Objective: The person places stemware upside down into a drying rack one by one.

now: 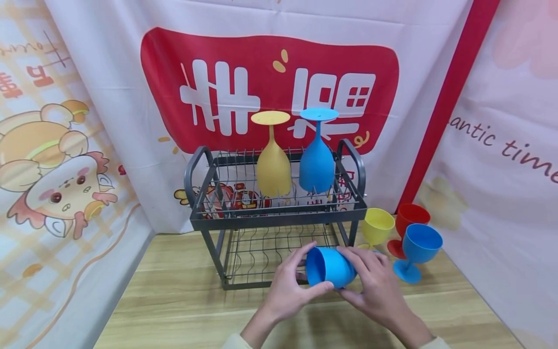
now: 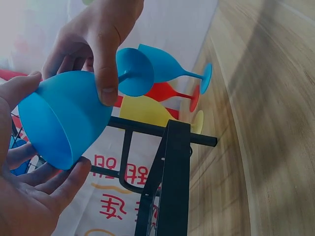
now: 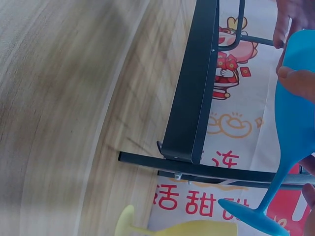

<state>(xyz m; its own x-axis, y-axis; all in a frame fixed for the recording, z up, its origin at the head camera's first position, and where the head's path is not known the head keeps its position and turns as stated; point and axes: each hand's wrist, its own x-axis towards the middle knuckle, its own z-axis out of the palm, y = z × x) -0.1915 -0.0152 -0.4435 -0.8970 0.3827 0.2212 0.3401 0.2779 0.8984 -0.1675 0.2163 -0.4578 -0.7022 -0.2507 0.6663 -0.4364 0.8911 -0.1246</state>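
- While the left hand (image 1: pixel 289 288) grips the tilted blue goblet (image 1: pixel 336 267) near its rim, the right hand (image 1: pixel 374 287) grips its bowl.
- It is held above the table (image 1: pixel 174 300), by the front right corner of the rack (image 1: pixel 279 219).
- Upside down on the rack: an amber goblet (image 1: pixel 273 170) and, nearer the right edge, an inverted blue goblet (image 1: pixel 317 167).
- Upright toward the table's back right corner: a yellow cup (image 1: pixel 377 227), a red cup (image 1: pixel 406 223), a blue cup (image 1: pixel 419 248).

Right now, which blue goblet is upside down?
The blue goblet on the rack; another stands upright on the table; the third tilts between left hand and right hand.
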